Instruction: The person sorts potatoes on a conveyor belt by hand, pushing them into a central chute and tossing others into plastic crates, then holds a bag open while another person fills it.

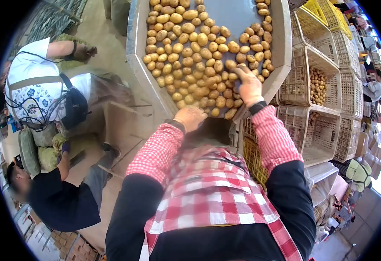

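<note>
Many potatoes (202,39) lie spread over a grey metal sorting tray with raised sides (279,82). At its near left corner, my left hand (191,118) rests by the lip, its fingers laid against the nearest potatoes, and nothing shows in its grasp. My right hand (249,85) reaches over the right side with fingers apart, touching the potatoes beneath. A slightly blurred potato (230,65) sits at its fingertips. Some potatoes between the two hands are smeared by motion. Red-checked sleeve covers and dark wristbands are on both my arms.
Stacked plastic crates (305,93) stand close on the right, one with potatoes (318,86) inside. Yellow crates (314,13) are beyond. At left, one person (42,87) bends near filled sacks (47,156); another person (60,198) is lower left. An opening (214,130) lies below the tray lip.
</note>
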The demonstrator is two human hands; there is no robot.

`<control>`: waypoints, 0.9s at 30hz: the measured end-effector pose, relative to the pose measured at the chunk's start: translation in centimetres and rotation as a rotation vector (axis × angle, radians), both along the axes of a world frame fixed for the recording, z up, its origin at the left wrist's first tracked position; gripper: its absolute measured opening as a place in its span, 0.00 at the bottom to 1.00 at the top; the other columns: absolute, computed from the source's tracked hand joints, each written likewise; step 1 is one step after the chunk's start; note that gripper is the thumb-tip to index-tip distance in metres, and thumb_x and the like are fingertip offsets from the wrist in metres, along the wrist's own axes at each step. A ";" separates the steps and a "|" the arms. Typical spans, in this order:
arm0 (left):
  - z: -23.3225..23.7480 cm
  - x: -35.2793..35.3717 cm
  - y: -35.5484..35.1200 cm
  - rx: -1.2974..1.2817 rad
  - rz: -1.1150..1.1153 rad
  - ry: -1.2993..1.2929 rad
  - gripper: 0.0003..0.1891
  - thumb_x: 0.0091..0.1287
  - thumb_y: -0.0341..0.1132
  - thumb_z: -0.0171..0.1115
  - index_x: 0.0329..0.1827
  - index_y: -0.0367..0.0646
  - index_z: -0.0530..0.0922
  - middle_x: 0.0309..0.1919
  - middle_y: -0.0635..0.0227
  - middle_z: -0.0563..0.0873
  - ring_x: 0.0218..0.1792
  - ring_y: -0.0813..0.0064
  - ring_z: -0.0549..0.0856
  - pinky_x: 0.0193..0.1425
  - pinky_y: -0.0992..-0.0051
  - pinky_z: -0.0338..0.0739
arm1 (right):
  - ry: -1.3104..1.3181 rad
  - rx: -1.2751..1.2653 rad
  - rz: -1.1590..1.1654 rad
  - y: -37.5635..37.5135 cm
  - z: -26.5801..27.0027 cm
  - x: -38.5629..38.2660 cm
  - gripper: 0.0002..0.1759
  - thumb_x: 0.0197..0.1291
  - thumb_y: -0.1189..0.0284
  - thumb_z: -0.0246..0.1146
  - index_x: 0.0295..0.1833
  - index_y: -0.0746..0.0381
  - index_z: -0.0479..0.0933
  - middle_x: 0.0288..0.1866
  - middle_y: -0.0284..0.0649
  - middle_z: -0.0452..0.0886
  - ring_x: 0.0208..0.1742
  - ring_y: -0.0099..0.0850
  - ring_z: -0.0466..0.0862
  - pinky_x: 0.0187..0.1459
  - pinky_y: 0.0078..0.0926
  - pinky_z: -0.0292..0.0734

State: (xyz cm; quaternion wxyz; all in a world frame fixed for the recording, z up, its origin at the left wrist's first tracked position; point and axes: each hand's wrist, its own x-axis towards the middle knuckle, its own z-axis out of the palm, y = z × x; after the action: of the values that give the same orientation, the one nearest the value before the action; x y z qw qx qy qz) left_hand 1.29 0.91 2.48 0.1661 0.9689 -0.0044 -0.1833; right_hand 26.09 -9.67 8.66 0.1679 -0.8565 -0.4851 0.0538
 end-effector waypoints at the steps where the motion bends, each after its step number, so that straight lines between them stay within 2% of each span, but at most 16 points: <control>1: -0.1 -0.1 -0.1 -0.017 0.004 -0.009 0.13 0.74 0.38 0.56 0.55 0.52 0.85 0.48 0.68 0.90 0.54 0.65 0.88 0.59 0.63 0.81 | 0.003 0.103 -0.050 -1.5 0.9 0.6 0.22 0.62 0.81 0.60 0.59 0.50 0.85 0.59 0.40 0.86 0.56 0.38 0.87 0.60 0.39 0.83; 3: -0.2 -0.4 -0.3 -0.019 0.010 -0.019 0.12 0.74 0.38 0.56 0.54 0.51 0.85 0.49 0.68 0.90 0.54 0.65 0.88 0.59 0.63 0.81 | 0.052 0.372 -0.166 -5.8 2.6 4.1 0.19 0.63 0.82 0.59 0.55 0.53 0.87 0.55 0.39 0.89 0.53 0.36 0.87 0.60 0.36 0.82; 4: -0.2 -0.4 -0.5 -0.020 0.022 -0.015 0.12 0.74 0.38 0.56 0.53 0.51 0.86 0.48 0.68 0.90 0.54 0.65 0.88 0.59 0.63 0.81 | -0.071 0.573 -0.183 -7.8 4.2 7.3 0.17 0.65 0.81 0.59 0.54 0.55 0.87 0.54 0.40 0.90 0.52 0.34 0.86 0.58 0.35 0.82; 6: -0.5 -0.7 -0.7 -0.026 0.035 -0.006 0.12 0.74 0.38 0.56 0.53 0.51 0.86 0.48 0.68 0.90 0.53 0.64 0.88 0.58 0.63 0.81 | -0.179 0.496 -0.626 -13.7 7.5 13.2 0.17 0.73 0.78 0.57 0.61 0.56 0.85 0.57 0.44 0.89 0.57 0.39 0.86 0.60 0.37 0.82; 7: -0.9 -0.7 -0.6 -0.009 0.030 -0.020 0.12 0.74 0.37 0.56 0.52 0.51 0.86 0.47 0.68 0.90 0.53 0.64 0.89 0.58 0.63 0.82 | -0.324 0.401 -0.860 -15.5 8.7 14.4 0.20 0.74 0.75 0.58 0.68 0.58 0.80 0.60 0.48 0.88 0.61 0.43 0.86 0.63 0.39 0.80; 8: -1.3 -0.7 -0.9 0.002 0.023 -0.035 0.12 0.73 0.37 0.56 0.52 0.50 0.87 0.47 0.68 0.90 0.52 0.64 0.89 0.58 0.63 0.82 | -0.294 0.286 -1.063 -16.2 10.5 14.4 0.24 0.72 0.73 0.60 0.72 0.60 0.77 0.64 0.51 0.86 0.64 0.45 0.85 0.66 0.41 0.78; 9: -1.6 -0.8 -1.1 -0.005 0.017 -0.043 0.12 0.73 0.37 0.56 0.52 0.50 0.87 0.47 0.68 0.90 0.52 0.64 0.89 0.58 0.63 0.82 | -0.171 0.463 -1.017 -17.7 9.2 15.7 0.26 0.69 0.73 0.61 0.73 0.61 0.76 0.67 0.52 0.84 0.63 0.47 0.85 0.67 0.41 0.78; 11: -2.4 -1.2 -1.3 -0.020 0.045 -0.096 0.12 0.74 0.38 0.56 0.51 0.50 0.87 0.46 0.68 0.91 0.52 0.63 0.89 0.57 0.63 0.82 | -0.290 0.379 -0.626 -17.3 5.5 15.1 0.26 0.68 0.75 0.60 0.72 0.61 0.77 0.67 0.52 0.84 0.64 0.46 0.85 0.67 0.41 0.77; 13: -1.8 -1.0 -1.3 -0.019 0.023 -0.062 0.12 0.74 0.38 0.56 0.53 0.50 0.87 0.48 0.67 0.91 0.52 0.63 0.89 0.57 0.63 0.82 | 0.096 0.439 -0.590 -11.5 4.7 7.8 0.24 0.65 0.81 0.56 0.66 0.63 0.82 0.64 0.50 0.86 0.65 0.44 0.84 0.69 0.37 0.77; 14: -1.9 -1.1 -1.5 -0.009 0.028 -0.061 0.13 0.75 0.38 0.56 0.54 0.50 0.86 0.48 0.66 0.90 0.53 0.62 0.89 0.58 0.63 0.82 | -0.047 0.370 -0.370 -9.8 3.1 5.1 0.25 0.63 0.84 0.55 0.64 0.63 0.82 0.62 0.50 0.87 0.65 0.45 0.85 0.70 0.36 0.77; 15: -1.9 -1.2 -1.5 0.001 0.033 -0.057 0.13 0.75 0.39 0.56 0.55 0.50 0.86 0.49 0.66 0.90 0.53 0.62 0.89 0.58 0.62 0.82 | 0.036 0.252 -0.240 -8.9 0.1 4.0 0.25 0.62 0.84 0.58 0.64 0.58 0.83 0.60 0.49 0.87 0.64 0.44 0.85 0.68 0.38 0.79; 17: -1.7 -1.1 -1.9 0.011 0.025 -0.005 0.13 0.75 0.39 0.56 0.55 0.50 0.86 0.50 0.65 0.90 0.54 0.62 0.88 0.60 0.62 0.82 | 0.123 0.043 -0.110 -4.9 0.5 -1.2 0.25 0.63 0.81 0.60 0.64 0.53 0.83 0.59 0.48 0.87 0.63 0.42 0.85 0.65 0.41 0.81; 21: -1.9 -1.3 -2.2 0.000 0.037 -0.002 0.15 0.75 0.39 0.56 0.59 0.51 0.85 0.51 0.66 0.90 0.56 0.63 0.87 0.61 0.62 0.81 | -0.116 -0.064 -0.070 -0.6 -3.6 -5.7 0.21 0.64 0.68 0.67 0.64 0.50 0.82 0.63 0.46 0.82 0.60 0.51 0.81 0.61 0.44 0.80; 23: -1.7 -1.6 -2.4 0.001 0.040 -0.005 0.16 0.74 0.39 0.56 0.60 0.52 0.85 0.52 0.66 0.90 0.56 0.64 0.87 0.62 0.63 0.80 | -0.275 -0.265 -0.002 -0.2 -4.7 -8.1 0.22 0.62 0.67 0.67 0.64 0.50 0.82 0.62 0.43 0.78 0.68 0.53 0.75 0.60 0.49 0.80; 25: -1.5 -1.8 -2.0 -0.018 0.038 -0.056 0.13 0.70 0.35 0.59 0.54 0.50 0.86 0.50 0.68 0.90 0.55 0.65 0.88 0.58 0.63 0.82 | -0.199 -0.232 0.084 -1.1 -5.0 -9.6 0.22 0.62 0.67 0.67 0.63 0.50 0.82 0.62 0.43 0.78 0.70 0.52 0.73 0.60 0.49 0.80; 27: -1.6 -1.5 -0.9 -0.040 0.018 -0.124 0.15 0.69 0.36 0.60 0.56 0.50 0.85 0.49 0.69 0.90 0.53 0.65 0.88 0.56 0.63 0.82 | -0.098 -0.315 0.192 -1.7 -4.7 -9.6 0.21 0.61 0.71 0.66 0.60 0.51 0.83 0.60 0.38 0.82 0.68 0.46 0.77 0.61 0.47 0.80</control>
State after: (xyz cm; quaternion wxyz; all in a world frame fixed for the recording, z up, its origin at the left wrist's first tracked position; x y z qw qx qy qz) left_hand -0.20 0.00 0.88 0.1865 0.9749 -0.0095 -0.1214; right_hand 16.52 -11.38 4.01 0.0017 -0.8236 -0.5578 0.1030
